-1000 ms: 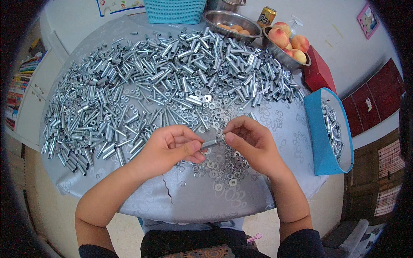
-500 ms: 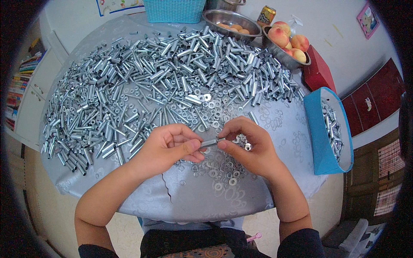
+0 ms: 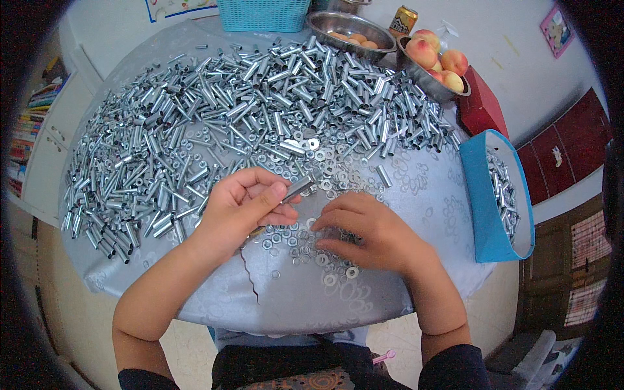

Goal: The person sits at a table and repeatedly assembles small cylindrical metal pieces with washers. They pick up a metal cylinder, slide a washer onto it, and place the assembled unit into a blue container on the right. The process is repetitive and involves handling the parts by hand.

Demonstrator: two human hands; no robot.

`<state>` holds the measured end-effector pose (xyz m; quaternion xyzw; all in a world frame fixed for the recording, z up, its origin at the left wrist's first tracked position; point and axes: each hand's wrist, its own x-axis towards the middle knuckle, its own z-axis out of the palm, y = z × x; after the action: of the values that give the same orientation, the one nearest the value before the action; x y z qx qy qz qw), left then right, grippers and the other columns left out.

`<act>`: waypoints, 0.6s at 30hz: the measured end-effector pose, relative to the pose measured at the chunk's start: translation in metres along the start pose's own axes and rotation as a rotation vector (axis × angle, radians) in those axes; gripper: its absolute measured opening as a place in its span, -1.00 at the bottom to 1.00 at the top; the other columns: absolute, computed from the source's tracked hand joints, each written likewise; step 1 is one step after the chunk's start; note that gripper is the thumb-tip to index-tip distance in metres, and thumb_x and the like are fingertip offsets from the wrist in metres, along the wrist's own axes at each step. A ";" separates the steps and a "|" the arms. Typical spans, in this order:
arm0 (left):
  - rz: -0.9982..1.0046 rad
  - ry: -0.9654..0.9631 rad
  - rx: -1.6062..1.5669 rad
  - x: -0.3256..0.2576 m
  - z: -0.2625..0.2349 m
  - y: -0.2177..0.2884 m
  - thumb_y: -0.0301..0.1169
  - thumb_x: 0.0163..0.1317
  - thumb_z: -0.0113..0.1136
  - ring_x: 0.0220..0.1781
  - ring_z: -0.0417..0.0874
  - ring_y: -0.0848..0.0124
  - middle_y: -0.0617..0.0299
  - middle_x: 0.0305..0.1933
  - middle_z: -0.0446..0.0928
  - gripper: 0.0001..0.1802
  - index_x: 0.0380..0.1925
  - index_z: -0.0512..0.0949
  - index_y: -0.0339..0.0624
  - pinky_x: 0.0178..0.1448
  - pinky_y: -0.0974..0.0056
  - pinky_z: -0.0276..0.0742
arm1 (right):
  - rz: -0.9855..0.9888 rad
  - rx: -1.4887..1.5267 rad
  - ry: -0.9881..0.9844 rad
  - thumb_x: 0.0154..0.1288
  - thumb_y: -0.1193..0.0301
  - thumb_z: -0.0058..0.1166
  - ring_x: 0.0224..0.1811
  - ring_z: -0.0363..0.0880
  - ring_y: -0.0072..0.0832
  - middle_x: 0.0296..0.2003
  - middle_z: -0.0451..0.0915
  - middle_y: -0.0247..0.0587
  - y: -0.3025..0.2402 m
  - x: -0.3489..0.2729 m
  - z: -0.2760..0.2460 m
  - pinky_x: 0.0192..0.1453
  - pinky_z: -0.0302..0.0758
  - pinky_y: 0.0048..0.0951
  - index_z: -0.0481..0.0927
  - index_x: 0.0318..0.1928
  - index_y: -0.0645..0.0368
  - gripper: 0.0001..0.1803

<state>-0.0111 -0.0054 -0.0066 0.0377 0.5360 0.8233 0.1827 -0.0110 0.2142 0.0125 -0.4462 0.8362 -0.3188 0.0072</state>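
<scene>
Over the near half of the bench (image 3: 312, 302), the left hand (image 3: 240, 207) grips a metal sleeve (image 3: 299, 189) between thumb and fingers, the sleeve's free end tilted up and away from the body. What looks like an end washer (image 3: 317, 174) sits at that tip. The right hand (image 3: 369, 229) is above the loose washers (image 3: 322, 260), thumb and forefinger parted; whether they touch the metal cannot be told.

Picking one small part appears to be the step in hand. Pinch a single ring by its edge: the rings overlap, so two may lift together. Check the part first, since nuts (image 3: 276, 239) lie just beside the rings. Hold the sleeve firmly by its body, tip raised; a piece not secured at that end could slip off if the sleeve dips.
</scene>
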 end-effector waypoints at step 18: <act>0.015 0.010 0.044 0.001 0.002 -0.002 -0.46 0.22 -0.01 -0.32 0.60 0.37 -0.02 -0.26 0.53 -0.80 -0.22 0.39 -0.36 -0.22 0.37 0.58 | -0.117 -0.222 -0.040 0.00 0.48 0.02 -0.09 0.42 -0.35 -0.15 0.50 -0.31 -0.005 0.002 0.033 0.00 0.30 -0.34 0.50 -0.22 0.15 -0.75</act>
<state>-0.0106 -0.0026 -0.0071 0.0418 0.5546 0.8128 0.1731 0.0013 0.1930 -0.0100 -0.4984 0.8387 -0.2151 -0.0444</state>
